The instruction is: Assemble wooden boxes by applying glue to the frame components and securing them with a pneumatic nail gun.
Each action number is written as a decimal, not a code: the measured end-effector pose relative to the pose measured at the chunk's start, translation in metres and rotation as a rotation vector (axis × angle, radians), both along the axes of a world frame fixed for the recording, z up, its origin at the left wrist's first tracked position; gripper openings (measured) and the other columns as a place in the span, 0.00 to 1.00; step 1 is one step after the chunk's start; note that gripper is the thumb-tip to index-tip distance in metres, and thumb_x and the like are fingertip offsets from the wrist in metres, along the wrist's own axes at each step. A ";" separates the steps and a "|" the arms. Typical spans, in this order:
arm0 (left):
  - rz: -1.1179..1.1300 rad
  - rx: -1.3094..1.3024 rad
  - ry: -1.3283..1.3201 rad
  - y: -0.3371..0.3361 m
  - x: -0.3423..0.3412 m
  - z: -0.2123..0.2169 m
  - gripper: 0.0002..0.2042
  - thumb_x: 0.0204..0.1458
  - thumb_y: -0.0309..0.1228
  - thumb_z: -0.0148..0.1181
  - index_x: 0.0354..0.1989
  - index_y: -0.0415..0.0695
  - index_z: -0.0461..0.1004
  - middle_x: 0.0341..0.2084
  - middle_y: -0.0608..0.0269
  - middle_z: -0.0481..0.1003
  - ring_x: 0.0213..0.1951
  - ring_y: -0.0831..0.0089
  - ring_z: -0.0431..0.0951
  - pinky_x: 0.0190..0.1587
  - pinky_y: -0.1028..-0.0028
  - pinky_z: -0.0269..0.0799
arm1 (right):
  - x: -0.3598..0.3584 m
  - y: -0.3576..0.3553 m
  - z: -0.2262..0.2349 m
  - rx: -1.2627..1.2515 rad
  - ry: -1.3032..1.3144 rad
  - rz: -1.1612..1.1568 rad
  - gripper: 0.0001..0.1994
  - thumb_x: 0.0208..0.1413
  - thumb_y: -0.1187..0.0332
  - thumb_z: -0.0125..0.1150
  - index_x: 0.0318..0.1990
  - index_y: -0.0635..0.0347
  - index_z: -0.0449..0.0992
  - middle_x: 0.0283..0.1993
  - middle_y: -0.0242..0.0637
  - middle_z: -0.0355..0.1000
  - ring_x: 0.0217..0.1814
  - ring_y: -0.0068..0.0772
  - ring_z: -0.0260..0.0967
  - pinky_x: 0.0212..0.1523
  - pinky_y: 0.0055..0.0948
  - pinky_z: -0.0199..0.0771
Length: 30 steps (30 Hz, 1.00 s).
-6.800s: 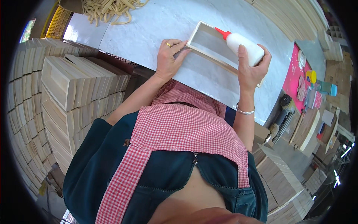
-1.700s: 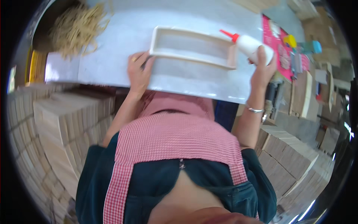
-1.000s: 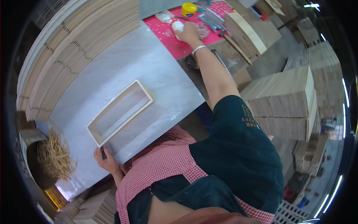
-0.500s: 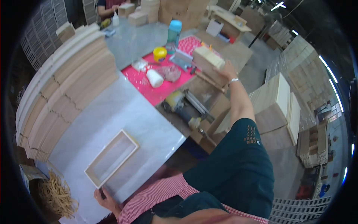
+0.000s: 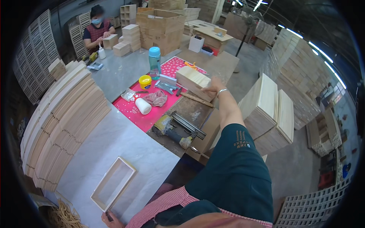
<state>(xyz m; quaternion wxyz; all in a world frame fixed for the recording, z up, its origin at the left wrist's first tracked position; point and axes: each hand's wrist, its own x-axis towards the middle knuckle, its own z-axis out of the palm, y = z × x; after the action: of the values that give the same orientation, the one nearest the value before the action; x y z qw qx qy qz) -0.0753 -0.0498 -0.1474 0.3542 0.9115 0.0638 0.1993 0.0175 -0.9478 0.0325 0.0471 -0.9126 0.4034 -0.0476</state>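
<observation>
A shallow rectangular wooden frame (image 5: 130, 178) lies on the pale tabletop (image 5: 87, 167). My left hand (image 5: 112, 221) is at its near corner, thumb and fingers closed around something dark that I cannot make out. My right arm reaches far forward. At its end my right hand (image 5: 215, 86) grips the right end of a stack of light wooden boards (image 5: 193, 78), with fingers on its side. The stack rests beside a pink mat (image 5: 125, 110). Just nearer lies a wooden-handled hammer (image 5: 195, 99). A yellow-and-black nail gun (image 5: 167, 127) lies on the brown board closer to me.
Tall stacks of wooden strips (image 5: 64, 125) curve along the left. The mat carries a blue bottle (image 5: 154, 62), a yellow tub (image 5: 145, 81), a white bottle (image 5: 143, 106) and a rag (image 5: 156, 98). Wooden panels (image 5: 262, 102) stand right of my arm. A masked person (image 5: 98, 30) works across the table.
The view has shifted, bringing the person opposite further into sight. My right hand stays at the end of the board stack, and my left hand remains by the frame's corner.
</observation>
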 end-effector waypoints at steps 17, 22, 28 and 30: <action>-0.009 -0.193 -0.021 -0.029 -0.013 0.033 0.16 0.63 0.34 0.59 0.54 0.36 0.75 0.45 0.52 0.75 0.47 0.64 0.74 0.52 0.68 0.71 | 0.037 0.184 0.044 0.054 -0.779 0.293 0.38 0.42 0.43 0.75 0.53 0.66 0.75 0.49 0.50 0.77 0.48 0.49 0.75 0.51 0.41 0.75; -0.044 -0.231 0.083 -0.034 -0.010 0.053 0.15 0.63 0.31 0.58 0.54 0.35 0.73 0.47 0.52 0.73 0.50 0.59 0.72 0.56 0.67 0.67 | 0.054 0.319 0.054 -0.026 -0.762 0.879 0.40 0.37 0.47 0.79 0.56 0.62 0.74 0.47 0.47 0.76 0.47 0.51 0.74 0.53 0.41 0.73; -0.067 -0.207 0.018 -0.005 -0.015 0.040 0.17 0.57 0.32 0.64 0.51 0.33 0.76 0.45 0.50 0.77 0.47 0.59 0.75 0.56 0.66 0.70 | 0.075 0.448 0.011 0.112 -0.619 1.484 0.43 0.37 0.42 0.78 0.57 0.62 0.72 0.53 0.47 0.73 0.51 0.49 0.72 0.57 0.43 0.70; -0.134 -0.324 0.084 -0.022 -0.011 0.061 0.17 0.55 0.32 0.66 0.49 0.34 0.77 0.40 0.52 0.78 0.42 0.60 0.76 0.50 0.67 0.72 | 0.060 0.465 0.030 0.227 -0.443 1.601 0.42 0.41 0.41 0.74 0.55 0.67 0.70 0.51 0.49 0.72 0.51 0.51 0.70 0.55 0.43 0.71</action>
<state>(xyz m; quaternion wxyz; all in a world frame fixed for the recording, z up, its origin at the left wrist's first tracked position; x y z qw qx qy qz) -0.0860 -0.0722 -0.0862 0.5058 0.8523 0.0488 0.1241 0.0771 -0.4825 0.0626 0.2362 -0.8825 -0.3828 -0.1372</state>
